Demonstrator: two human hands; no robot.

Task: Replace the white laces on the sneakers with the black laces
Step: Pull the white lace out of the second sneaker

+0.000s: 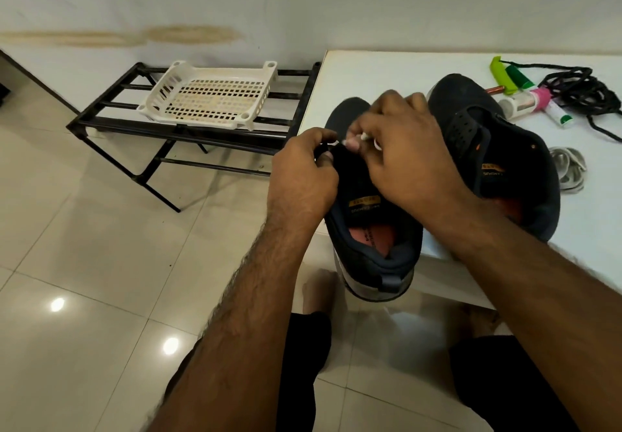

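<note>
You are working on the near sneaker (373,229), which is sitting at the table (387,71) edge with its heel hanging over toward you. Your left hand (303,175) is curling its fingers and thumb around the dark upper on the shoe's left side, gripping it. Your right hand (404,148) is reaching over the tongue area, fingertips pinching a white lace (365,136) end just beside your left thumb; how much lace remains in the eyelets is hidden under both hands.

The 2nd sneaker (488,148) is lying just right of your right hand, touching your forearm, no lace showing in it. A bundle of white lace (568,169) is resting beyond that shoe, farther right. The black laces (582,91) are lying in a loose tangle well beyond your right hand, next to several small tubes (525,101).

Left of your left hand, off the table, a white plastic basket (208,95) is sitting on a black rack (111,121).
</note>
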